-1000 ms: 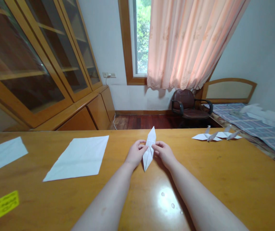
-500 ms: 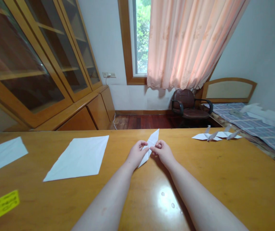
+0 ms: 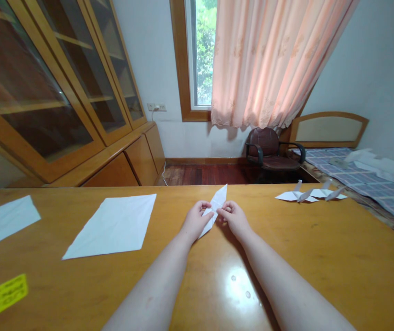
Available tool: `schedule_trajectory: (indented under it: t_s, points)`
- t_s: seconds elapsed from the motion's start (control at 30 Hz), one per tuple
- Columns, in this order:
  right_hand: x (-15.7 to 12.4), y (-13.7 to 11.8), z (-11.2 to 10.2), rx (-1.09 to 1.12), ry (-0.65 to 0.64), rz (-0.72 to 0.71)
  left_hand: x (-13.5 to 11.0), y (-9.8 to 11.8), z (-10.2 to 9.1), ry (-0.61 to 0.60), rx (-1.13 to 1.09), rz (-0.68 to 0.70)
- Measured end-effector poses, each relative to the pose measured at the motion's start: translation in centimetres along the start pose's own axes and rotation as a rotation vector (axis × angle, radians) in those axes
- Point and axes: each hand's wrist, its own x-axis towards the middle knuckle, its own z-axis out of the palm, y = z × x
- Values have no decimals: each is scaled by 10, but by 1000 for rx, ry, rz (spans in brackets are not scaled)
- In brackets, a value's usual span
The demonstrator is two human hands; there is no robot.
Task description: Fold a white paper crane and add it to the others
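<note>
A narrow, pointed piece of folded white paper [image 3: 219,196] is held slantwise between my hands, just above the far part of the table. My left hand [image 3: 197,221] pinches its left side, thumb on top near the middle crease. From the right, my right hand [image 3: 233,216] grips the paper's other edge between thumb and fingers. Some fingertips are hidden behind the paper. To the right stand two folded paper cranes [image 3: 298,195] with wings spread, side by side on the table.
A flat white paper sheet [image 3: 114,225] lies left of my hands, with another sheet [image 3: 5,223] farther left. A yellow label [image 3: 2,299] is at the near left of the wooden table [image 3: 321,257]. Beyond the table are an office chair [image 3: 269,147] and a bed [image 3: 372,179].
My right thumb has shifted slightly to the right along the folded paper. Both hands otherwise keep their places and their hold.
</note>
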Motion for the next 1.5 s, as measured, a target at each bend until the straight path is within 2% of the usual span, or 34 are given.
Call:
schedule_trajectory:
  t_s: [0.3, 0.57, 0.73, 0.97, 1.13, 1.23, 1.4, 1.5]
  points:
    - [3, 3, 0, 20, 72, -24, -2, 7, 2, -28, -152, -15]
    - [1, 0, 0, -27, 90, -15, -1, 5, 1, -17, -175, 23]
    - [-1, 0, 0, -29, 52, -5, 0, 0, 1, -28, -74, -11]
    - [-2, 0, 3, -61, 10, -41, 4, -8, -4, 74, 200, 104]
    - [-3, -1, 2, -93, -31, -48, 1, -6, -5, 84, 330, 185]
    - [-3, -1, 2, -84, -31, -46, -3, 0, -4, 60, 341, 198]
    - [-1, 0, -1, -81, -51, -35, -7, 7, -4, -89, 223, 205]
    - [-1, -1, -2, -96, -46, -41, -7, 7, -4, -101, 239, 203]
